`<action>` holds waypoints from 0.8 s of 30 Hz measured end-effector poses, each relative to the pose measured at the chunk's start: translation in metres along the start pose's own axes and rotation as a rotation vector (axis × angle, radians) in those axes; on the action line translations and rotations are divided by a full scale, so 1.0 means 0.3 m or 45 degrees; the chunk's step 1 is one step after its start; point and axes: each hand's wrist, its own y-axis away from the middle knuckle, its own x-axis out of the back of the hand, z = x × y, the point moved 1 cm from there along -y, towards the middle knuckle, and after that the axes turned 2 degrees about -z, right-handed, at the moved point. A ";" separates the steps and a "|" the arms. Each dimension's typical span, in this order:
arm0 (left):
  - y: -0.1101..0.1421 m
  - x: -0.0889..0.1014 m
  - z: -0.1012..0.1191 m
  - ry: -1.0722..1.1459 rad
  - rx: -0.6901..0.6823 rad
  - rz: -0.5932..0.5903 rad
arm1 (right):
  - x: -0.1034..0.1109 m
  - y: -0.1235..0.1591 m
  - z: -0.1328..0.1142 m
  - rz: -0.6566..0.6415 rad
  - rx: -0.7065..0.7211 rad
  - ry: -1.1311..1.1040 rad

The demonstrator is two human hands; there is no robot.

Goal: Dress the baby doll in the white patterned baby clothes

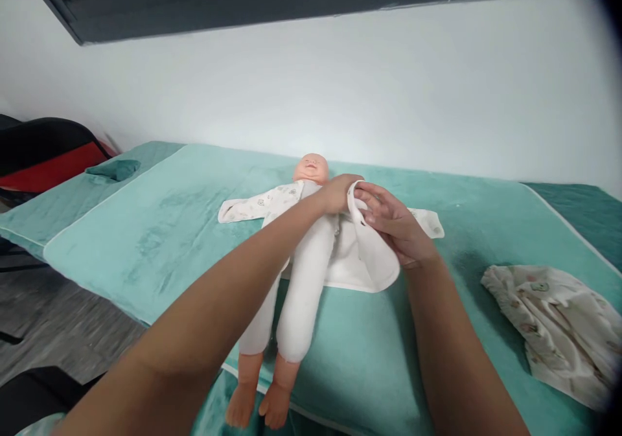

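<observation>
- Table (160, 229) covered in teal plush, its far edge against a white wall (427, 92).
- Doll (311, 267) on its back, mid-table: head toward far edge, white-clad legs running to near edge, bare feet (257, 403) over the pale trim there.
- White jacket (350, 264), small print on the sleeves, lying open about the doll. One sleeve (262, 203) stretched toward table's left edge; the other (427, 222) toward the right edge, partly behind the right hand.
- Right hand (396, 225): fingers bent, grasping the rim of the jacket's raised front panel, right of the doll's torso.
- Left hand (340, 193): over the doll's chest, forearm crossing the body, against the same panel. Fingertips mostly hidden; cannot tell whether they grip.
- Printed cloth (564, 326), crumpled, near the table's near right corner, well apart from the doll.
- Small dark teal cloth (114, 170) near the far left corner; black chair (46, 130) with something red (51, 167) beyond the left edge.
</observation>
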 end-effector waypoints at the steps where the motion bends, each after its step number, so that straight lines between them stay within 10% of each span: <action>1: 0.013 0.029 -0.015 0.075 -0.026 0.018 | -0.010 0.002 0.003 -0.052 -0.004 -0.007; 7: 0.137 0.153 -0.120 0.603 0.331 0.628 | -0.053 0.005 0.032 -0.331 -0.089 0.181; 13: 0.294 0.122 -0.186 0.321 0.525 0.896 | -0.114 -0.002 0.076 -0.194 -0.079 0.864; 19: 0.579 0.042 -0.329 -0.303 0.546 0.777 | -0.216 0.049 0.082 -0.099 0.086 1.531; 24: 0.724 0.031 -0.466 -0.593 0.790 0.607 | -0.255 0.078 0.100 -0.112 0.208 1.515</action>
